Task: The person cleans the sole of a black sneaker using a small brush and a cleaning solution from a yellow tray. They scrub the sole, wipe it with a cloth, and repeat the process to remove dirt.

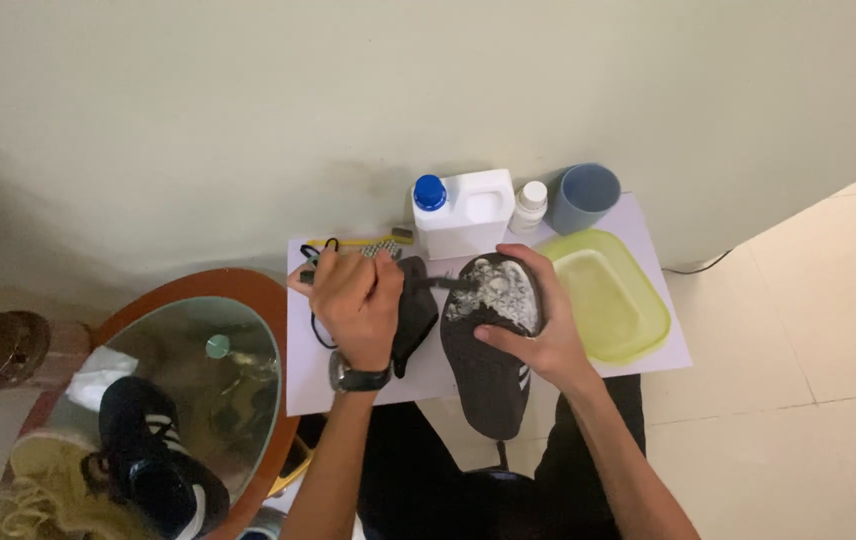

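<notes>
At far left, on a round glass-topped side table (248,300), a second dark shoe (153,455) with white stripes sits beside a pale yellow cloth (43,480). On the white sheet (298,385) covering the table, the left hand (353,305), wearing a wristwatch (358,378), is closed around a brush (438,284) whose head meets the suds. A dark insole (415,315) lies just beside it. The right hand (533,330) grips the dark shoe (488,345), sole up and foamy at the toe. Behind stand a white jug (468,215) with blue cap, a small white bottle (529,206), a blue cup (585,196); right, a yellow-green tray (608,295). Judgement: scrubbing in hand; the unlathered heel appears to need attention next
</notes>
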